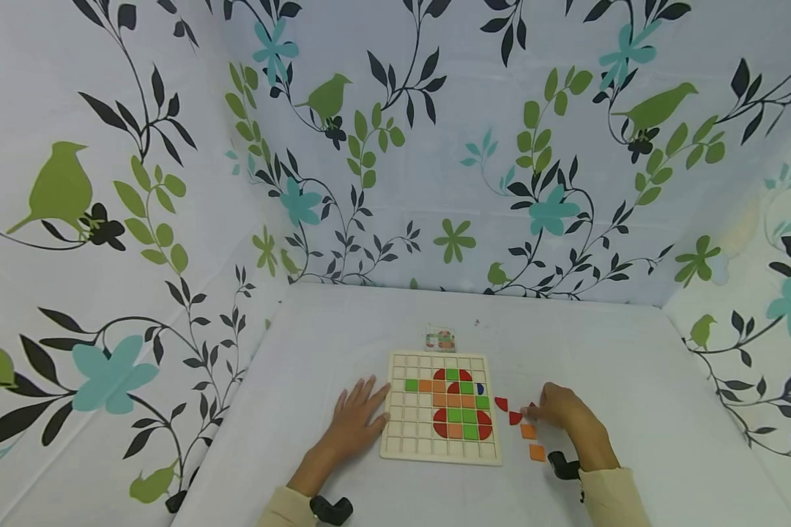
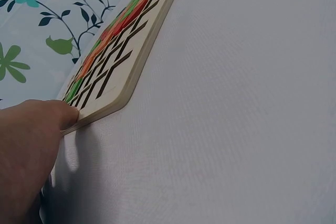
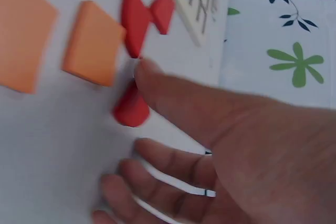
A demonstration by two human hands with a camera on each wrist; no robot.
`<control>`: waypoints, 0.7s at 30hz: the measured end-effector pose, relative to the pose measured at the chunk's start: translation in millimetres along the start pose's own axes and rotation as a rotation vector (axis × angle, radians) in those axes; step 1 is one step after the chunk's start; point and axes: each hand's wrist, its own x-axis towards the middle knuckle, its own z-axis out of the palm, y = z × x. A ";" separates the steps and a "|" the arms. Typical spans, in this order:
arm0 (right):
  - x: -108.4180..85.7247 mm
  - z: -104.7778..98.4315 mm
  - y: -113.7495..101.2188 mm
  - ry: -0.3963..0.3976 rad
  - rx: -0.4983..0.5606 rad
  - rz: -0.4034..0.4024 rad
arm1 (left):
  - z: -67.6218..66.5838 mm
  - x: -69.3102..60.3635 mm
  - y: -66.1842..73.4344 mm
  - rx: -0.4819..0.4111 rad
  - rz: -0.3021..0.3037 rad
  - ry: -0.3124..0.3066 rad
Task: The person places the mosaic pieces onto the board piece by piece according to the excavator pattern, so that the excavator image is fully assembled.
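A pale wooden grid board lies on the table, with red, green, orange and blue flat pieces set in its cells. My left hand rests at the board's left side, fingers spread, and its thumb touches the edge. To the right of the board, my right hand is low over a loose red rounded piece. That piece lies between thumb and index finger, which stand apart; whether the thumb touches it I cannot tell. Two more red pieces and two orange squares lie nearby.
Behind the board is a small card with a coloured pattern. A white cloth covers the table. Patterned curtains with birds and leaves surround it at the back and sides.
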 end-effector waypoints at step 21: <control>9.9 40.7 18.3 0.226 0.194 -0.155 | 0.0 0.9 1.5 0.009 0.002 -0.002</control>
